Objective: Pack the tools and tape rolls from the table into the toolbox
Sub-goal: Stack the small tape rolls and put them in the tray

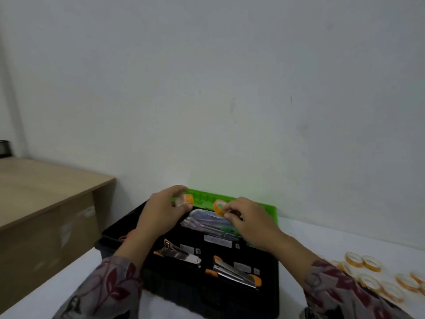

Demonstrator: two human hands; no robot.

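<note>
A black toolbox [115, 240] with a green lid [264, 209] stands open on the white table. Over its far half my left hand [158, 212] pinches an orange-cored tape roll [186, 200], and my right hand [250, 223] pinches another tape roll [219, 207]. Below them in the box lie a clear plastic packet [207, 221] and two metal staplers with orange trim [181, 254] [236, 271]. Several more tape rolls [372, 270] lie on the table at the right.
A wooden desk [46, 180] stands at the left beside the table, with a dark object [4, 148] at its far end. The white wall [230, 88] rises right behind the toolbox. The white table [333, 238] extends right.
</note>
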